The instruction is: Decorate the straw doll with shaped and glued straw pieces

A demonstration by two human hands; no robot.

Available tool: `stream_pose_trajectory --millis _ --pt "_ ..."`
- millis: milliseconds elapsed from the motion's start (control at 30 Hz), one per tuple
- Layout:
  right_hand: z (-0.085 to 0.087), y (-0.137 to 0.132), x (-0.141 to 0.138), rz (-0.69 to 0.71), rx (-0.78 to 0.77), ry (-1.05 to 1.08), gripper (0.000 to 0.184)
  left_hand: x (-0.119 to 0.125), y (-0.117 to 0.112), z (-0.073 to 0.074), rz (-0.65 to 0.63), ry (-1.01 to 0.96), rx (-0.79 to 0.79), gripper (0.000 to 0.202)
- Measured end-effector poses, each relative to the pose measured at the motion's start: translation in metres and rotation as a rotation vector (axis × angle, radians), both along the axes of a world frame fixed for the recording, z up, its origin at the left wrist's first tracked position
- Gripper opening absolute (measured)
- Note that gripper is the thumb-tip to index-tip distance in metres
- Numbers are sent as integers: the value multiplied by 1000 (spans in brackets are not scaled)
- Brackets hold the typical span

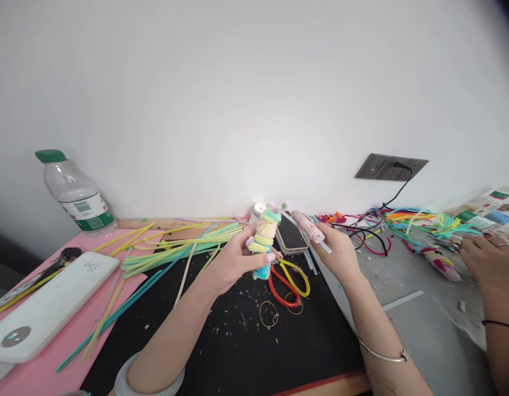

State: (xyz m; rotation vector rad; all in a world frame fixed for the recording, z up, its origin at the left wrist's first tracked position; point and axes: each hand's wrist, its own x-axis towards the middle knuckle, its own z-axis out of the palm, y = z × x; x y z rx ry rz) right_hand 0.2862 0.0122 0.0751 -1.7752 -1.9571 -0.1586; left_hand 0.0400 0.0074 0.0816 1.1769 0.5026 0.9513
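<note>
My left hand [233, 261] is closed round a fuzzy pastel pipe-cleaner figure [264, 242] of stacked yellow, pink and blue coils, held upright over the black mat [237, 341]. My right hand [339, 250] grips a pink glue gun [307, 226] with a clear glue stick poking out behind the fingers; its nozzle points left towards the figure, a short gap away. Below the two hands lie red and yellow scissors [287, 283]. A phone [290, 236] lies just behind the figure.
Long pipe cleaners [171, 247] fan across the mat and pink sheet. A white power bank [48, 305] and a water bottle [75, 195] sit at left. Another person's hand [483, 261] works among colourful pipe cleaners [427, 223] at right. A cable runs to a wall socket [390, 166].
</note>
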Motion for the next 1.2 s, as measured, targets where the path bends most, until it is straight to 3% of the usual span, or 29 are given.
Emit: stream_pose_trajectory --millis 133,333,567,767,1033,1200 --pt "-2 1 -3 99 -25 3 19 6 4 7 -20 55 109 43" --pt "-2 -1 -3 93 9 47 25 7 15 16 161 13 113 37" --pt "0 -2 -13 146 -36 27 18 18 19 14 60 -26 84 44" --pt "1 -2 -20 200 -67 -12 13 24 25 14 73 -89 30 27" --pt "1 -6 -12 129 -30 39 24 6 37 13 149 -292 -44 27" --pt "-5 -6 0 104 -19 92 29 -14 50 6 162 -448 -203 32"
